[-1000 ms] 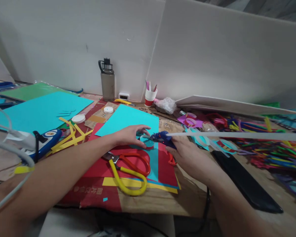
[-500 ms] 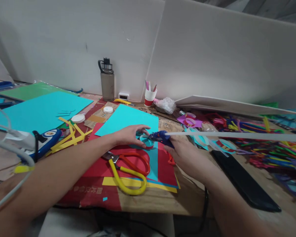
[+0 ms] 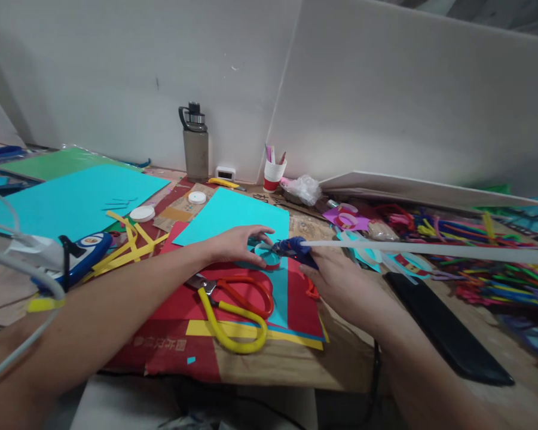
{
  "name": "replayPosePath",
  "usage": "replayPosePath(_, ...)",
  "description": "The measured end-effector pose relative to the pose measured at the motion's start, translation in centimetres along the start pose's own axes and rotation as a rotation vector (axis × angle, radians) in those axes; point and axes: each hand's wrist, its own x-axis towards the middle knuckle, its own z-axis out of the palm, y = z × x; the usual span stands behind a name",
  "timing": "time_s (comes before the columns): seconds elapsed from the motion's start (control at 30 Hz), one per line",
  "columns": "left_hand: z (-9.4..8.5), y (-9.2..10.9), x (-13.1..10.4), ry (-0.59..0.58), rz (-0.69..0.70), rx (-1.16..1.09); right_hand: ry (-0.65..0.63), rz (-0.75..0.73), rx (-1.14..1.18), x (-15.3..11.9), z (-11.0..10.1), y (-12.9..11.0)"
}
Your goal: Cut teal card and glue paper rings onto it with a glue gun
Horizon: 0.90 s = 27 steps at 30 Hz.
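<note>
- Blue glue gun (image 3: 299, 251) in right hand (image 3: 336, 272), fingers wrapped round the grip; nozzle points left, right at the ring; long white glue stick (image 3: 407, 246) runs out the back.
- Teal paper ring (image 3: 269, 258), red at its base, stands over stacked sheets, between the hands.
- Left hand (image 3: 244, 243) half-curled, thumb at the ring's near left edge; can't tell if it pinches it.
- Scissors (image 3: 211, 316), one red and one yellow handle, spread on red paper (image 3: 174, 306), nearer the person.
- Teal sheet (image 3: 237, 212) just beyond left hand.
- Black case (image 3: 448, 328) right of right forearm.
</note>
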Motion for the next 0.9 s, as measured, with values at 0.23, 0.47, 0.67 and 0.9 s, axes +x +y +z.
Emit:
replayPosePath(0.23, 0.0, 0.0, -0.1, 0.010, 0.016, -0.012, 0.016, -0.017, 0.017, 0.6, 0.8, 0.1)
replayPosePath(0.47, 0.0, 0.1, -0.1, 0.015, 0.014, -0.014, 0.030, -0.039, -0.020, 0.6, 1.2, 0.4)
replayPosePath(0.67, 0.0, 0.0, 0.0, 0.006, 0.016, 0.009, 0.063, -0.096, -0.024, 0.1, 0.6, 0.8)
replayPosePath(0.9, 0.1, -0.2, 0.1, 0.012, 0.017, 0.010, 0.071, -0.052, 0.034, 0.6, 1.1, 0.2)
